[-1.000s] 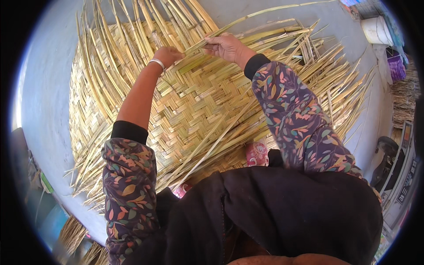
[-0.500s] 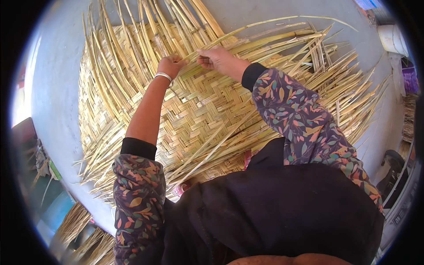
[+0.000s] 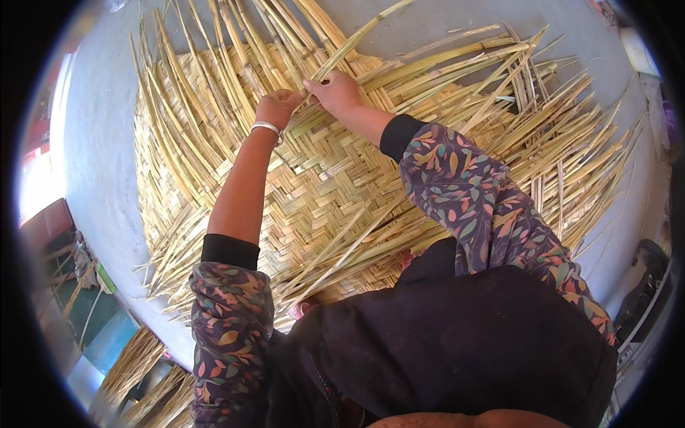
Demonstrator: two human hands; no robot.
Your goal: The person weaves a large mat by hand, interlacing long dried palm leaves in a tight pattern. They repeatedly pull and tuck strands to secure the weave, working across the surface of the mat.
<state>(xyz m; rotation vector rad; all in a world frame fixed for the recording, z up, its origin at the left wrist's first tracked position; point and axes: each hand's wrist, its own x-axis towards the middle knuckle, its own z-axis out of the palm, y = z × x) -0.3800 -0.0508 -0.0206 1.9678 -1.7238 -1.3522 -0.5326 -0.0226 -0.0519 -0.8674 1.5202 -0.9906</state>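
A large woven mat (image 3: 314,182) of pale yellow split reeds lies below me, with a zigzag weave across its middle. Long loose reed ends fan out from its far and right edges. Near the far edge, my left hand (image 3: 277,108), with a white bangle at the wrist, is closed on a greenish reed strip (image 3: 354,40). Close beside it, my right hand (image 3: 335,93) pinches the same strip with thumb and fingers. The strip rises from between both hands toward the far right. Its lower end is hidden by the fingers and the weave.
Grey floor (image 3: 457,18) surrounds the mat. Bundles of loose reeds (image 3: 135,364) lie at the lower left beside a blue object (image 3: 114,339). A pale container (image 3: 638,51) stands at the far right, and a dark object (image 3: 642,274) sits at the right edge.
The held strip has swung from lying bent toward the right to pointing up and away. My right hand has moved slightly left, nearer the left hand. The whole view has shifted a little.
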